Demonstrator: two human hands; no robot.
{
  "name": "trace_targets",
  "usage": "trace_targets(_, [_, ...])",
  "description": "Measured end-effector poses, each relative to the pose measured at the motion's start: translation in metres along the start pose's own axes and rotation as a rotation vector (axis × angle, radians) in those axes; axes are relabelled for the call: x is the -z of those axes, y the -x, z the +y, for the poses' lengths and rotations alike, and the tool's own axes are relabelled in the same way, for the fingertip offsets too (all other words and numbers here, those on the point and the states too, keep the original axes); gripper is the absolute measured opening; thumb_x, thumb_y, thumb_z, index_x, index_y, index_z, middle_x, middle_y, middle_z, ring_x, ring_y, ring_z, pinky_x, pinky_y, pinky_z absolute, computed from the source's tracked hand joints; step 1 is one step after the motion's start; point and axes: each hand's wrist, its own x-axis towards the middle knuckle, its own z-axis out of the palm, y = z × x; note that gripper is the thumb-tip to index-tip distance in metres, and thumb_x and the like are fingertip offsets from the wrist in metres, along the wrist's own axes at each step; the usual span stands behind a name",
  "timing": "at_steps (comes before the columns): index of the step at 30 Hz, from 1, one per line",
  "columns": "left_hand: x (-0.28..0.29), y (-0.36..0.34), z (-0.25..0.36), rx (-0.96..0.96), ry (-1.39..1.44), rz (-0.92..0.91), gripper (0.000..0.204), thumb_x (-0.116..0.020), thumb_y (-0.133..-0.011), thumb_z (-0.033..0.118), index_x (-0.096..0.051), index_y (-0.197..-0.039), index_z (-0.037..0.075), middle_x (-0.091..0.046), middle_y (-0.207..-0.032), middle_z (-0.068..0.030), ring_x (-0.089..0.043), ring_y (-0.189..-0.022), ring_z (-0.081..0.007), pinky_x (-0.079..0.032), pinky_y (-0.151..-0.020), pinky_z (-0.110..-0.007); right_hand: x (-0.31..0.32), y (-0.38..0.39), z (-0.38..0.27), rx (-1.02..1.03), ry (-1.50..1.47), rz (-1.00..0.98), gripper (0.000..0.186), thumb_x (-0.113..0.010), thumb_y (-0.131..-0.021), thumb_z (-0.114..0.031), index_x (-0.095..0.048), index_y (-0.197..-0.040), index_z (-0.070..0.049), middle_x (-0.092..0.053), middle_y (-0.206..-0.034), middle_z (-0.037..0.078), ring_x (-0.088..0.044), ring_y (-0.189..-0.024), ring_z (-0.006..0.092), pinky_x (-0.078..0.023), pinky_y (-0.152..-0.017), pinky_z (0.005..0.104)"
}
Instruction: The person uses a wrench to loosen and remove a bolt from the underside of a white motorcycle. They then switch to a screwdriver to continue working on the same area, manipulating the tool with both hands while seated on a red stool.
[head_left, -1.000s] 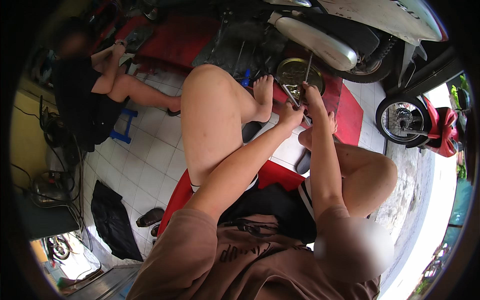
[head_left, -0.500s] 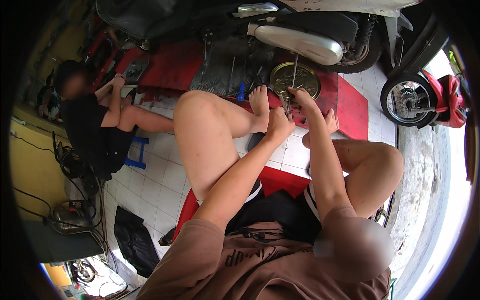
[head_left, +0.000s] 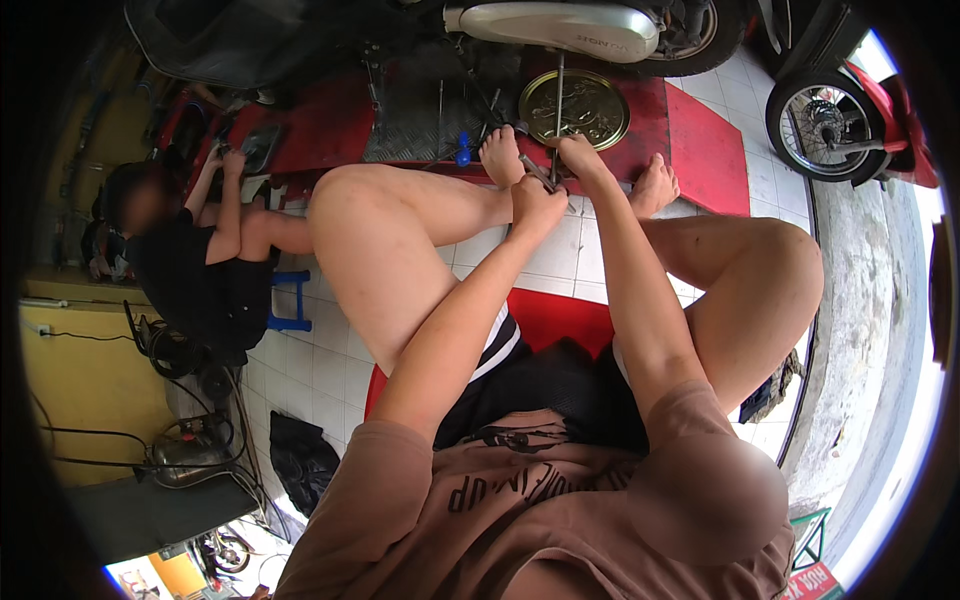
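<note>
Between my knees both hands are close together at the near edge of a red platform [head_left: 650,120]. My left hand [head_left: 541,205] is closed around a grey metal tool that looks like pliers [head_left: 538,173]; its jaws are hard to make out. Just to the right, my right hand [head_left: 578,156] grips a long thin metal rod [head_left: 559,88] near its lower end. The rod stretches away from me, over a round brass-coloured tray [head_left: 527,121], toward a scooter's silver side cover [head_left: 560,28].
My bare feet rest on the platform's near edge. A blue object [head_left: 463,148] and several tools lie on its dark tread plate [head_left: 410,140]. At left a person in black [head_left: 195,255] sits on a blue stool [head_left: 290,300]. A red motorbike's wheel [head_left: 828,125] stands at right.
The whole view has shifted, so the scooter and platform sit higher in the picture. Both hands keep their holds in nearly the same place by the tray.
</note>
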Motion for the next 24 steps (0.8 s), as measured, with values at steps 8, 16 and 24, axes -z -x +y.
trace_targets(8, [-0.001,-0.019,-0.027,0.118,-0.331,-0.253,0.022,-0.059,-0.074,0.006,-0.062,-0.095,-0.001,-0.067,-0.088,-0.0202,-0.067,-0.082,-0.0221,-0.052,-0.07,-0.035,-0.014,-0.016,0.053,-0.185,-0.084,0.119,0.02,-0.054,-0.076,-0.015,-0.063,-0.079,0.003,-0.059,-0.066,0.011,-0.055,-0.058,0.0201,-0.042,-0.051,0.0346])
trace_targets(16, [0.005,-0.133,-0.081,0.011,-0.949,0.017,0.073,-0.07,-0.064,0.017,-0.041,-0.13,0.008,-0.039,-0.13,-0.0146,-0.032,-0.127,-0.029,-0.026,-0.106,-0.036,0.022,-0.023,0.041,-0.328,-0.63,0.473,0.021,-0.051,-0.074,-0.016,-0.06,-0.077,0.003,-0.056,-0.068,0.012,-0.053,-0.055,0.0212,-0.04,-0.046,0.0371])
trace_targets(24, [-0.05,-0.171,-0.051,0.176,-0.999,-0.257,0.012,-0.065,-0.072,0.021,-0.073,-0.081,0.021,-0.061,-0.112,-0.0092,-0.051,-0.112,-0.0323,-0.039,-0.098,-0.038,0.049,-0.028,0.057,-0.202,-0.847,0.8,0.024,-0.06,-0.082,-0.02,-0.054,-0.068,-0.001,-0.044,-0.053,0.004,-0.04,-0.04,0.0153,-0.034,-0.039,0.0311])
